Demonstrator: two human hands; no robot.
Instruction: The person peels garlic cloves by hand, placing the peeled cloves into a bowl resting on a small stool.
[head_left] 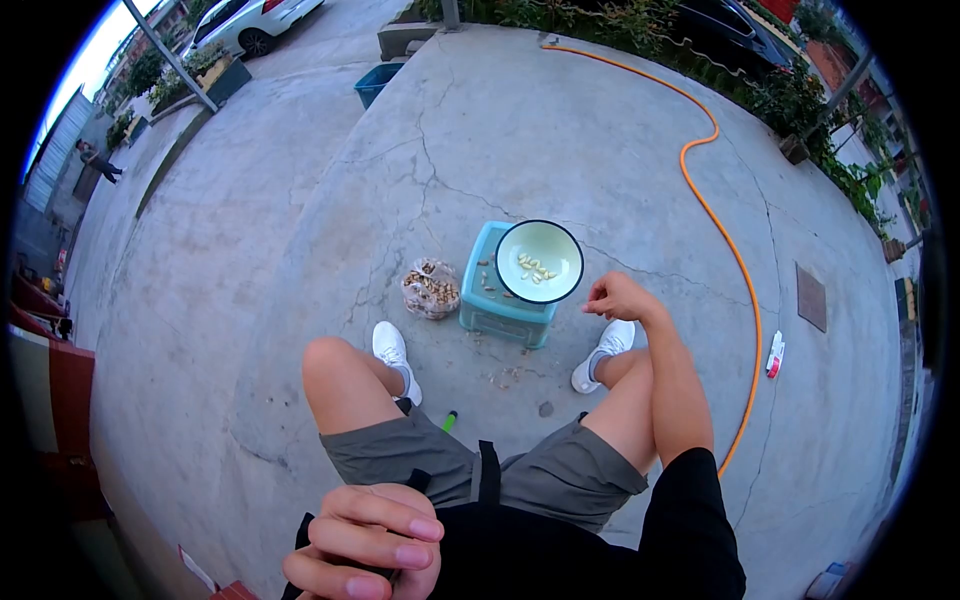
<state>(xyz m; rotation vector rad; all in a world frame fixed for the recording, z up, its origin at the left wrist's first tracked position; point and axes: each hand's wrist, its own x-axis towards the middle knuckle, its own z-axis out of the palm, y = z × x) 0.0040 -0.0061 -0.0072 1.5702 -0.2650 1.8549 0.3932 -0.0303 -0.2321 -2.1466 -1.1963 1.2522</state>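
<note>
My left hand [365,540] is close to the camera at the bottom, its fingers curled inward; whatever lies inside them is hidden. At the right of the bowl is my right hand [622,298], with fingers bent and pressed together near the rim; anything between the tips is too small to make out. The white bowl [540,238] has a dark rim and holds several small pale pieces [533,268], too small to name surely. It rests on a turquoise plastic stool [500,318], where a few brownish bits lie beside it. A clear plastic bag [431,290] of brown-and-white pieces stands left of the stool.
Small scraps [505,377] lie on the cracked concrete between my white shoes [391,350]. An orange hose [735,250] curves along the right, near a red-and-white packet [775,355]. Farther off are a blue bin [375,84], a white car [255,22] and a person [97,160].
</note>
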